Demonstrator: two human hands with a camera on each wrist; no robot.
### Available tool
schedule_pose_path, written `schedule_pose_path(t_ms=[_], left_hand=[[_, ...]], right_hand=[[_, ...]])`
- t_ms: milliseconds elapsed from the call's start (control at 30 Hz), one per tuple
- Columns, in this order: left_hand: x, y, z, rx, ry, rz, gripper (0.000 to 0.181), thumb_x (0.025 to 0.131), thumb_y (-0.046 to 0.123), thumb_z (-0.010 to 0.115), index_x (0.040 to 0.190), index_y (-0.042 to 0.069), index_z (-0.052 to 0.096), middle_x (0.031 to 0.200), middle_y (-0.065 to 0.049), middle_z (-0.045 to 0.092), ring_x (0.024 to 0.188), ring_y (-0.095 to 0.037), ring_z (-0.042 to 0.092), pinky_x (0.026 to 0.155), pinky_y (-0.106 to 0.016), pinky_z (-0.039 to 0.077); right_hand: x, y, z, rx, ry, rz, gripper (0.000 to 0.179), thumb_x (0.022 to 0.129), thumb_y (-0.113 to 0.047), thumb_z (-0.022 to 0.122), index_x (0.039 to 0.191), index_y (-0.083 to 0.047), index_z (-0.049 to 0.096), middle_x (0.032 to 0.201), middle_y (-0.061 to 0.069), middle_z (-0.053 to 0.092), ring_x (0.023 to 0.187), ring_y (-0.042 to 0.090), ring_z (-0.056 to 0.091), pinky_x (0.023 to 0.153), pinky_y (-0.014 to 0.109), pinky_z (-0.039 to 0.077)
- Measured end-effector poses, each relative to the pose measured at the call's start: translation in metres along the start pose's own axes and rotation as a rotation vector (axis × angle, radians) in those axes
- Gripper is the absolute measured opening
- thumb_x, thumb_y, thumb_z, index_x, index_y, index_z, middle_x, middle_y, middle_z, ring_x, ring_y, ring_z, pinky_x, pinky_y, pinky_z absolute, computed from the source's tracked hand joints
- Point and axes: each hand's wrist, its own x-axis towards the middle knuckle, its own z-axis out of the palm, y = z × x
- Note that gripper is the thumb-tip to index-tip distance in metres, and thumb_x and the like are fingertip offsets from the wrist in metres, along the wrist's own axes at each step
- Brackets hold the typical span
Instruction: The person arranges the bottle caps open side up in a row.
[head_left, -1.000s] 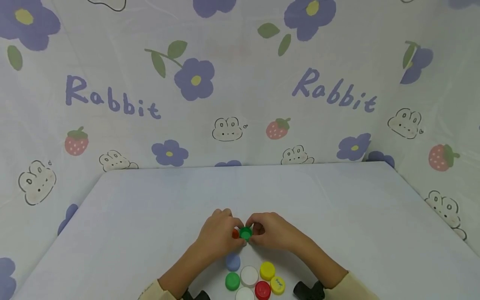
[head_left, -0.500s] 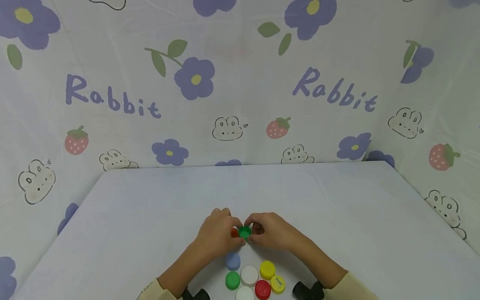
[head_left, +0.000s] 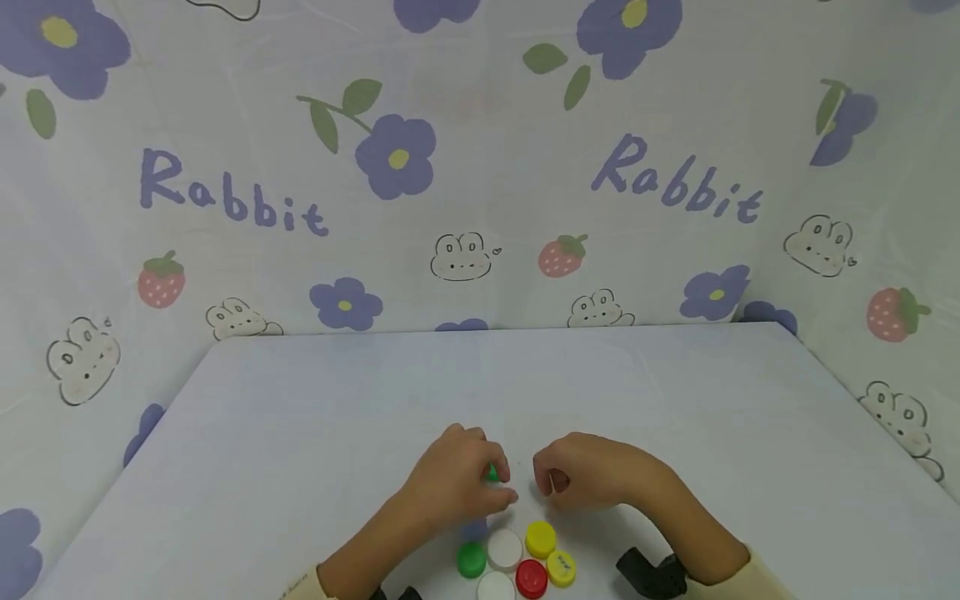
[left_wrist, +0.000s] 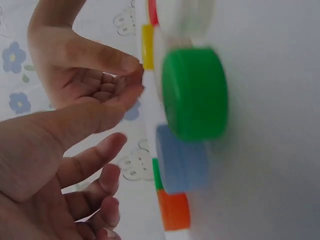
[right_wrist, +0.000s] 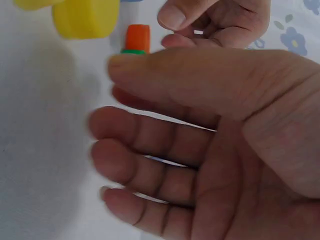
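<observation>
In the head view my left hand (head_left: 459,477) hovers over the table with its thumb and index finger apart. It holds nothing, and a green bottle cap (head_left: 492,474) shows just past its fingers. An orange bottle cap (left_wrist: 174,210) stands beside that green cap in the left wrist view; the left hand hides it in the head view. My right hand (head_left: 592,472) is off to the right, apart from the caps. Its fingers are loosely bent and grip nothing in the right wrist view. A blue cap (head_left: 474,529) lies partly under the left wrist.
Nearer me, a group of bottle caps lies on the white table (head_left: 480,375): a green cap (head_left: 472,559), white caps (head_left: 505,549), yellow caps (head_left: 541,540) and a red cap (head_left: 532,578). A printed cloth (head_left: 495,167) hangs behind the table.
Earlier both hands pinched the green cap beside the orange one. Now they have let it go; the right hand has drawn away to the right, and the left has shifted slightly right.
</observation>
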Motion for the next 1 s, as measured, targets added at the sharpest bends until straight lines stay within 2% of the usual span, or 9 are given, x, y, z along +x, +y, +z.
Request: schedule_pose_path(t_ms=[133,267,367,467,800,1000], left_hand=[[-0.004,0.013,0.0,-0.038,-0.116,0.02,0.013,0.08,0.033,0.086,0.081,0.024,0.077,0.075,0.012,0.056,0.078,-0.009,0.046,0.066,-0.022,0.042],[-0.006,0.02,0.004,-0.053,-0.186,0.053,0.017,0.079,0.037,0.088,0.081,0.023,0.078,0.072,0.016,0.055,0.076,-0.003,0.048,0.069,-0.02,0.042],[-0.006,0.021,0.009,-0.042,-0.195,0.082,0.02,0.077,0.036,0.089,0.08,0.021,0.078,0.071,0.016,0.054,0.073,-0.001,0.048,0.067,-0.018,0.042],[-0.006,0.02,0.014,-0.031,-0.19,0.085,0.018,0.077,0.034,0.09,0.081,0.021,0.078,0.071,0.015,0.052,0.073,-0.001,0.046,0.064,-0.017,0.042],[-0.006,0.023,0.018,0.015,-0.193,0.048,0.018,0.077,0.035,0.09,0.084,0.022,0.08,0.073,0.016,0.053,0.078,-0.004,0.044,0.067,-0.018,0.04],[-0.007,0.025,0.023,0.055,-0.19,0.057,0.016,0.076,0.036,0.089,0.082,0.024,0.08,0.07,0.017,0.05,0.075,-0.004,0.042,0.065,-0.019,0.037]], right_hand=[[-0.007,-0.008,0.002,-0.012,-0.09,0.058,0.019,0.081,-0.001,0.075,0.083,-0.018,0.067,0.074,-0.01,0.058,0.068,0.009,0.051,0.064,0.028,0.047],[-0.011,-0.014,0.006,-0.011,-0.108,0.08,0.02,0.076,-0.005,0.08,0.082,-0.018,0.067,0.073,-0.01,0.059,0.066,0.008,0.052,0.062,0.027,0.046],[-0.01,-0.016,0.008,-0.006,-0.107,0.079,0.02,0.075,-0.007,0.082,0.081,-0.019,0.067,0.071,-0.009,0.059,0.064,0.007,0.051,0.06,0.026,0.045],[-0.009,-0.016,0.009,-0.001,-0.11,0.07,0.021,0.075,-0.007,0.083,0.081,-0.019,0.067,0.071,-0.009,0.059,0.064,0.007,0.051,0.06,0.026,0.044],[-0.007,-0.014,0.009,0.023,-0.119,0.013,0.02,0.076,-0.004,0.081,0.082,-0.018,0.069,0.069,-0.01,0.058,0.063,0.005,0.049,0.06,0.023,0.043],[-0.006,-0.014,0.008,0.04,-0.136,0.003,0.019,0.077,-0.002,0.081,0.082,-0.017,0.07,0.069,-0.01,0.058,0.063,0.004,0.048,0.06,0.022,0.041]])
